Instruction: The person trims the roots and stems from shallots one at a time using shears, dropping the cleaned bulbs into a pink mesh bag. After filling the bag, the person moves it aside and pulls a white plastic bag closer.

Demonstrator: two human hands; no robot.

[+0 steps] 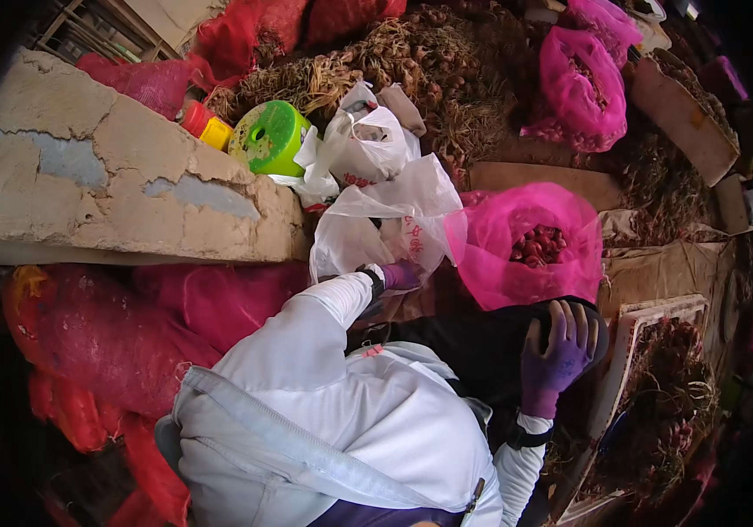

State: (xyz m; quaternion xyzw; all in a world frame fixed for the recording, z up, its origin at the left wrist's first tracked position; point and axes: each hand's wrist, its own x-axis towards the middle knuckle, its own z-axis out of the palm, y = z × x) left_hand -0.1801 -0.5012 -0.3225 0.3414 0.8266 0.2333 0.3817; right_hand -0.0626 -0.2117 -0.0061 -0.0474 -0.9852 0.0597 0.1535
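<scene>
My left hand (401,275), in a purple glove, reaches to the near side of a white plastic bag (354,233) with red print. Thin plastic and the angle hide its fingers, so I cannot tell whether it grips anything. The bag's mouth gapes upward, and something dark shows inside. My right hand (557,356), in a purple glove with greyish fingers, lies over my dark-clad knee (603,338). Its fingers are stretched out and hold nothing. Just beyond that knee stands a pink mesh bag (491,255) with small red onions or shallots (539,246) in it.
A cracked wall block (113,176) juts in at left, above full red mesh sacks (122,325). A green round stool (273,139) and another white bag (368,145) stand beyond. Heaped dried bulbs (447,70) lie at the back; a framed tray (658,386) holds more at right.
</scene>
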